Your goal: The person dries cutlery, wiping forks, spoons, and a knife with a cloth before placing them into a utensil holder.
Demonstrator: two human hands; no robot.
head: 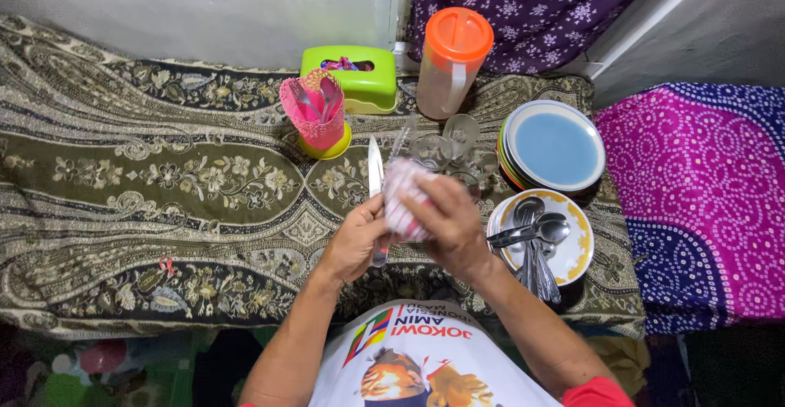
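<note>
My left hand (356,239) grips the handle of a table knife (374,166), whose blade points away from me over the patterned cloth. My right hand (448,219) holds a pink-and-white striped rag (399,190) pressed against the knife near its handle. Both hands meet at the middle of the table, just in front of a group of clear drinking glasses (446,152).
A pink cutlery holder (317,125) and a green box (360,84) stand at the back, beside a jug with an orange lid (452,59). To the right lie stacked plates (553,147) and a yellow-rimmed plate (576,251) bearing several spoons (536,231). A magenta patterned cushion (703,202) lies far right.
</note>
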